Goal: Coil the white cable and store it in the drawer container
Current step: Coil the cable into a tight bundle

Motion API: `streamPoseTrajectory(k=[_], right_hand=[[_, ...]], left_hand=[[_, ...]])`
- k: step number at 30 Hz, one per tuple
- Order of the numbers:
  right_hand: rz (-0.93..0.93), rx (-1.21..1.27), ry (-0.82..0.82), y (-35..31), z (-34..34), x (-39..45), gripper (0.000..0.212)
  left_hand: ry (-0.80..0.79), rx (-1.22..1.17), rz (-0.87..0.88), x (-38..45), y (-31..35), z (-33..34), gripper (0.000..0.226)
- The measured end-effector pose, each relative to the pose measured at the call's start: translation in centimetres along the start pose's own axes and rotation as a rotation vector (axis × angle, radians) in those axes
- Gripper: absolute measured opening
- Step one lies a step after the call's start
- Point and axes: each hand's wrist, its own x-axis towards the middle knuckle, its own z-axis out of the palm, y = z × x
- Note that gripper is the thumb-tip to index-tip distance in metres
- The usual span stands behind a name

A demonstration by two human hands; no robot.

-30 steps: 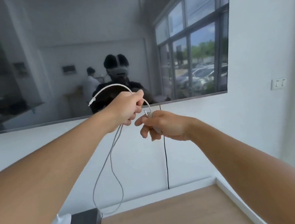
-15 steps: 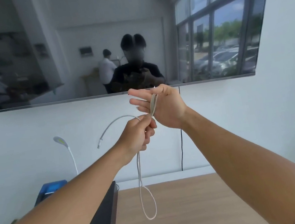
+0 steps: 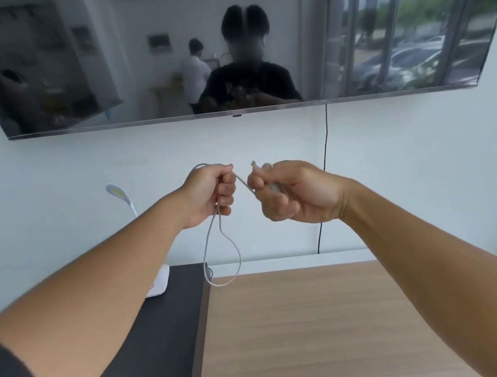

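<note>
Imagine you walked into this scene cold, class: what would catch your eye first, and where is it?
Two bare hands meet mid-frame: the left hand and right hand each hold the white cable in a curled grip, a loop dangling below the left. Above them a wall-mounted TV screen reflects the room. Below lies a wooden tabletop.
</note>
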Motion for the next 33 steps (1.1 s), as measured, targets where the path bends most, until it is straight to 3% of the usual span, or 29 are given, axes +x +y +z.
streamPoseTrajectory(k=[4, 7, 9, 12, 16, 24, 27, 29, 33], right_hand=[[0.081, -0.273, 0.076, 2.7, 0.1, -0.2, 0.033], [0.11, -0.475, 0.175, 4.5, 0.2, 0.4, 0.027], [0.094, -0.428, 0.23, 5.5, 0.2, 0.8, 0.024], [0.013, -0.269, 0.282, 6.1, -0.3, 1.1, 0.038], [-0.118, 0.019, 0.322, 5.5, -1.0, 1.5, 0.063], [-0.33, 0.55, 0.36, 0.8, -1.2, 3.9, 0.032], [-0.369, 0.527, 0.311, -0.7, -0.2, 4.3, 0.023], [-0.348, 0.48, 0.195, -1.2, 0.8, 3.8, 0.024], [-0.191, 0.116, -0.023, 0.1, 1.8, 1.6, 0.035]], left_hand=[[0.002, 0.306, -0.015, -0.1, 1.9, 0.2, 0.035], [0.059, 0.509, 0.067, -0.8, 2.1, 1.6, 0.032], [0.121, 0.655, 0.152, -1.5, 1.7, 2.4, 0.035], [0.228, 0.771, 0.266, -2.6, 0.1, 2.8, 0.038], [0.253, 0.514, 0.283, -3.5, -2.7, 2.7, 0.039], [0.056, -0.029, 0.021, -3.5, -7.0, 3.8, 0.033], [0.027, -0.205, -0.023, -2.9, -7.2, 3.5, 0.036], [0.03, -0.267, -0.002, -2.5, -7.0, 3.0, 0.037], [0.034, -0.191, 0.036, -1.3, -4.4, 1.5, 0.039]])
